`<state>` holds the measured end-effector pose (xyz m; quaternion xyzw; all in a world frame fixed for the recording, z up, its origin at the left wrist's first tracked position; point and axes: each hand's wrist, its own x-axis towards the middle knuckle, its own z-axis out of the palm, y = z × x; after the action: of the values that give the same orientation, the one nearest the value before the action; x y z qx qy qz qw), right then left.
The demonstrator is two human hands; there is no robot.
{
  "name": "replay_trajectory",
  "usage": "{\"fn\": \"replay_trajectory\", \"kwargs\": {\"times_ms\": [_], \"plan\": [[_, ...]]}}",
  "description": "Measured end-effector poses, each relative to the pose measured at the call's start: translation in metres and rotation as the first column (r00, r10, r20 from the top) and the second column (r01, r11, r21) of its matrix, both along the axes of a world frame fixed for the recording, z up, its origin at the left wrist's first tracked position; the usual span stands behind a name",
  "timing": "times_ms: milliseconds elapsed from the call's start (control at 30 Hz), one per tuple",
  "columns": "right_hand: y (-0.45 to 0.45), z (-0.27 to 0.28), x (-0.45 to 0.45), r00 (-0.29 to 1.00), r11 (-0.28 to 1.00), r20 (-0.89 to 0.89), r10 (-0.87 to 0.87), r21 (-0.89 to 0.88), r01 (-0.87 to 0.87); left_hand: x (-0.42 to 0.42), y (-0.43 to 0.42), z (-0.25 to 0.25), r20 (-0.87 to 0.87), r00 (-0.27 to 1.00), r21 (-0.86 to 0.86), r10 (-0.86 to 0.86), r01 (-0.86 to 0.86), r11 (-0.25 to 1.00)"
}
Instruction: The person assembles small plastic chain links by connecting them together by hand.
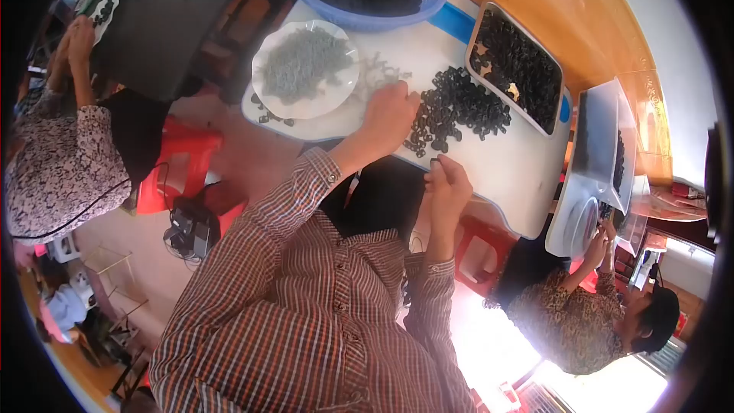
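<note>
My left hand (388, 121) is closed, its fingers curled down at the left edge of a pile of small black ring-like pieces (466, 103). Whatever lies inside those fingers is hidden. Nearer my body, my right hand (449, 187) pinches a small dark piece (434, 161) between thumb and finger. A white plate (264, 95) with a heap of small clear pieces (306, 61) stands left of my left hand. More clear pieces (378, 73) lie loose on the white tabletop (527, 183) between plate and pile. A few black pieces (271, 115) sit by the plate's lower edge.
A blue basket (424, 11) full of black pieces stands at the back. Right of it, a metal tray (560, 99) holds more. Clear plastic boxes (604, 145) are farther right. One person (589, 313) works at right, another (69, 153) at left near a dark table (160, 30). Red stools (180, 157) flank me.
</note>
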<state>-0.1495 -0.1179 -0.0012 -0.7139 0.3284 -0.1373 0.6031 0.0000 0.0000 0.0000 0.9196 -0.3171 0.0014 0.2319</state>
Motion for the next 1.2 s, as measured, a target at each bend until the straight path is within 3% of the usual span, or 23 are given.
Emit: {"fn": "replay_trajectory", "kwargs": {"times_ms": [67, 100, 167, 233, 300, 333, 433, 500, 667, 1000, 1200], "plan": [[0.005, 0.012, 0.001, 0.996, 0.967, 0.058, -0.061, 0.25, 0.045, -0.012, 0.01, 0.005, -0.031, 1.0, -0.251, -0.006, -0.002, 0.968], [-0.001, 0.012, -0.001, 0.997, 0.972, 0.053, -0.058, 0.23, 0.045, -0.021, 0.007, 0.003, -0.037, 0.999, -0.27, -0.004, -0.006, 0.963], [0.002, 0.012, 0.001, 0.992, 0.916, 0.078, -0.098, 0.397, 0.06, -0.033, 0.017, 0.006, -0.334, 0.933, -0.577, -0.132, -0.092, 0.811], [0.008, 0.014, -0.002, 0.99, 0.881, 0.083, -0.11, 0.47, 0.058, -0.046, 0.025, 0.002, -0.329, 0.931, -0.613, -0.157, -0.084, 0.786], [0.011, 0.015, -0.003, 0.989, 0.846, 0.09, -0.117, 0.531, 0.052, -0.058, 0.029, 0.002, -0.661, 0.677, -0.627, -0.324, -0.261, 0.734], [0.014, 0.014, -0.004, 0.986, 0.842, 0.124, -0.116, 0.538, 0.031, -0.063, 0.03, 0.003, -0.74, 0.538, -0.634, -0.403, -0.361, 0.684], [0.02, 0.01, -0.007, 0.983, 0.868, 0.167, -0.077, 0.496, -0.016, -0.069, 0.031, 0.0, -0.767, 0.437, -0.631, -0.469, -0.389, 0.671], [0.025, 0.009, -0.008, 0.983, 0.89, 0.177, -0.04, 0.454, -0.045, -0.069, 0.032, -0.005, -0.77, 0.436, -0.632, -0.466, -0.417, 0.654], [0.035, 0.021, -0.009, 0.992, 0.964, 0.109, 0.067, 0.25, -0.093, -0.068, 0.042, -0.008, -0.809, 0.333, -0.588, -0.485, -0.488, 0.645], [0.034, 0.021, -0.004, 0.987, 0.935, 0.098, 0.124, 0.32, -0.149, -0.066, 0.053, -0.009, -0.823, 0.307, -0.568, -0.478, -0.456, 0.685], [0.039, 0.024, -0.004, 0.995, 0.952, 0.093, 0.033, 0.3, -0.059, -0.068, 0.056, -0.008, -0.794, 0.25, -0.599, -0.555, -0.477, 0.643]]}}
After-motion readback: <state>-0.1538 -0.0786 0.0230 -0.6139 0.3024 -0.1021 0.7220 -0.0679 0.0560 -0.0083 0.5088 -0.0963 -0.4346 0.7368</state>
